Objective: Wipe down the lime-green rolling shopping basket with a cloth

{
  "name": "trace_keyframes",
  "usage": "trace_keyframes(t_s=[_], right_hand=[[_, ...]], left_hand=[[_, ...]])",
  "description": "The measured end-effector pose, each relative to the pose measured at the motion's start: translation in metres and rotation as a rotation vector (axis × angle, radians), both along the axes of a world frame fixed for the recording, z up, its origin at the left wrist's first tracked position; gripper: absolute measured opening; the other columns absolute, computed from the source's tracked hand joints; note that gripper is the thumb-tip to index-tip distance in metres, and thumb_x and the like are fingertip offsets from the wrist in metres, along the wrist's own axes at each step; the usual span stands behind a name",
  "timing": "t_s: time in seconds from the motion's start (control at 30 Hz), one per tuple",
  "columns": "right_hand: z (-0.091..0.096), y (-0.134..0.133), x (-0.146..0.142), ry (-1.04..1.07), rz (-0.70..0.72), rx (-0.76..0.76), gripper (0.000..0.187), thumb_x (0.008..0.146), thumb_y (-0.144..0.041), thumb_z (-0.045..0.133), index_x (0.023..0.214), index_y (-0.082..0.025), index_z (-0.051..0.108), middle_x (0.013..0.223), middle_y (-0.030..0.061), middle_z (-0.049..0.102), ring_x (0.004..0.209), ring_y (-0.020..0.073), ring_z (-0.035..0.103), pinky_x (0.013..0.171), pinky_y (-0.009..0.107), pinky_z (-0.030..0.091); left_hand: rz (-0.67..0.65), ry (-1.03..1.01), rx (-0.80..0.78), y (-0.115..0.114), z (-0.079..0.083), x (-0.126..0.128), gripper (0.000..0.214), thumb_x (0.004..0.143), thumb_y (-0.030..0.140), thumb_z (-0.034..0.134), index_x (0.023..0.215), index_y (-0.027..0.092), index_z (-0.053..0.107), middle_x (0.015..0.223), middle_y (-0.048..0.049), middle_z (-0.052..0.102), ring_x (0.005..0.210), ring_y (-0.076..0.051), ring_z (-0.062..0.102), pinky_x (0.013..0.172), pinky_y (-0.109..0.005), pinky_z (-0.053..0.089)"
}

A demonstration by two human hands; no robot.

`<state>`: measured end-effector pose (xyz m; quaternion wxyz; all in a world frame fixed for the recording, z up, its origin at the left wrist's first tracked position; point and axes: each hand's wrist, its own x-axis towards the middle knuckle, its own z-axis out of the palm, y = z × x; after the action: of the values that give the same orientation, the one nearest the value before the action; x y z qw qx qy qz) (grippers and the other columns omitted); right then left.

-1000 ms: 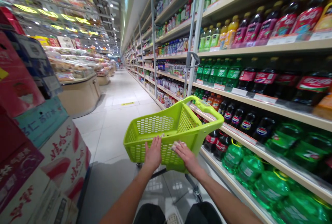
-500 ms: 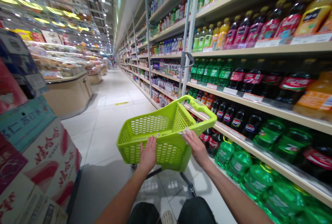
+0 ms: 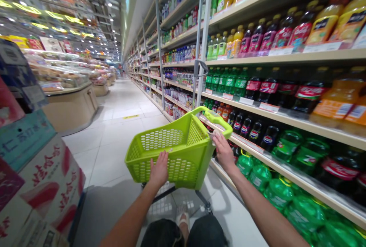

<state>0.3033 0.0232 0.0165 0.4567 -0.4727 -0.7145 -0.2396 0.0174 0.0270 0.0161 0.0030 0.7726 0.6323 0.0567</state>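
Observation:
A lime-green shopping basket on a wheeled frame stands in the aisle just ahead of me. It looks empty. My left hand rests on its near rim with the fingers hooked over the edge. My right hand is at the basket's right rear corner, just below the green handle, fingers curled against the rim. A small white scrap shows at its fingertips; I cannot make out what it is. My knees and one sandalled foot show at the bottom.
Long shelves of soft-drink bottles run close along the right: green bottles low, dark cola bottles above. Stacked printed cartons crowd the left. A curved counter stands further left. The white tiled aisle runs ahead.
My right hand slid from the near rim's middle rightward and up to the corner under the handle. The basket has swung slightly left; the left hand stays on the rim.

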Motion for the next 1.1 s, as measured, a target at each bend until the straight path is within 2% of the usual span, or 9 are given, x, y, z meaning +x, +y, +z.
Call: trace_keyframes(t_s=[0.07, 0.2, 0.27, 0.4, 0.47, 0.7, 0.93, 1.0, 1.1], right_hand=[[-0.005, 0.000, -0.003, -0.048, 0.023, 0.000, 0.049, 0.083, -0.003, 0.031, 0.125, -0.022, 0.044, 0.127, 0.0045, 0.048, 0.128, 0.0171, 0.027, 0.104, 0.043, 0.032], [-0.026, -0.004, -0.017, -0.231, 0.194, -0.084, 0.047, 0.084, -0.005, 0.033, 0.124, -0.025, 0.046, 0.123, 0.0024, 0.053, 0.124, 0.0141, 0.034, 0.099, 0.036, 0.039], [-0.015, 0.000, -0.014, -0.200, 0.146, -0.105, 0.045, 0.083, -0.007, 0.036, 0.124, -0.024, 0.046, 0.126, 0.0034, 0.050, 0.124, 0.0162, 0.036, 0.099, 0.037, 0.039], [0.032, 0.023, 0.006, -0.068, -0.057, -0.099, 0.042, 0.080, -0.008, 0.039, 0.117, -0.020, 0.054, 0.121, 0.0077, 0.054, 0.118, 0.0212, 0.043, 0.098, 0.042, 0.038], [0.042, 0.034, 0.004, -0.082, -0.078, -0.133, 0.041, 0.079, -0.007, 0.038, 0.112, -0.020, 0.058, 0.115, 0.0087, 0.058, 0.114, 0.0216, 0.047, 0.096, 0.042, 0.039], [0.022, 0.032, -0.064, -0.315, 0.054, -0.346, 0.032, 0.082, -0.010, 0.041, 0.105, -0.021, 0.060, 0.113, 0.0070, 0.059, 0.113, 0.0212, 0.046, 0.095, 0.040, 0.037], [0.065, 0.029, -0.010, -0.234, -0.163, -0.370, 0.030, 0.082, -0.013, 0.041, 0.103, -0.019, 0.061, 0.115, 0.0079, 0.057, 0.111, 0.0231, 0.046, 0.095, 0.040, 0.034], [0.064, 0.029, -0.017, -0.215, -0.189, -0.388, 0.032, 0.082, -0.011, 0.039, 0.104, -0.017, 0.061, 0.115, 0.0099, 0.057, 0.110, 0.0230, 0.047, 0.094, 0.039, 0.034], [0.047, 0.028, -0.056, -0.264, -0.122, -0.435, 0.033, 0.082, -0.011, 0.039, 0.106, -0.019, 0.060, 0.115, 0.0072, 0.058, 0.110, 0.0208, 0.048, 0.096, 0.036, 0.034]], left_hand=[[-0.007, 0.000, -0.003, -0.001, 0.001, 0.000, 0.076, 0.063, -0.001, 0.032, 0.136, 0.017, 0.020, 0.144, -0.0066, 0.017, 0.132, -0.019, 0.016, 0.104, -0.055, 0.014], [-0.017, 0.003, 0.007, -0.002, 0.000, -0.001, 0.076, 0.062, 0.000, 0.032, 0.135, 0.015, 0.020, 0.144, -0.0069, 0.017, 0.132, -0.019, 0.016, 0.103, -0.055, 0.015], [-0.015, 0.001, 0.012, -0.002, 0.000, -0.001, 0.076, 0.062, -0.001, 0.032, 0.135, 0.015, 0.021, 0.144, -0.0066, 0.017, 0.132, -0.019, 0.016, 0.103, -0.055, 0.016], [-0.020, -0.009, 0.018, -0.005, 0.000, -0.001, 0.075, 0.062, -0.001, 0.031, 0.135, 0.014, 0.021, 0.144, -0.0063, 0.018, 0.132, -0.019, 0.017, 0.104, -0.055, 0.015], [-0.024, -0.013, 0.015, -0.007, 0.000, 0.000, 0.075, 0.062, -0.002, 0.030, 0.135, 0.014, 0.022, 0.144, -0.0062, 0.019, 0.132, -0.019, 0.017, 0.104, -0.054, 0.016], [-0.021, -0.013, 0.005, -0.008, 0.003, -0.004, 0.075, 0.063, -0.004, 0.029, 0.135, 0.015, 0.021, 0.144, -0.0051, 0.018, 0.132, -0.018, 0.016, 0.104, -0.055, 0.015], [-0.049, -0.054, 0.007, -0.008, 0.000, -0.003, 0.077, 0.062, -0.004, 0.030, 0.136, 0.019, 0.019, 0.144, -0.0039, 0.018, 0.133, -0.018, 0.016, 0.104, -0.055, 0.013], [-0.051, -0.058, 0.016, -0.008, -0.002, -0.001, 0.078, 0.062, -0.004, 0.031, 0.136, 0.019, 0.020, 0.144, -0.0039, 0.018, 0.133, -0.018, 0.016, 0.104, -0.055, 0.013], [-0.047, -0.054, 0.019, -0.009, -0.003, -0.001, 0.078, 0.061, -0.004, 0.032, 0.135, 0.019, 0.021, 0.144, -0.0044, 0.019, 0.132, -0.019, 0.016, 0.104, -0.055, 0.014]])
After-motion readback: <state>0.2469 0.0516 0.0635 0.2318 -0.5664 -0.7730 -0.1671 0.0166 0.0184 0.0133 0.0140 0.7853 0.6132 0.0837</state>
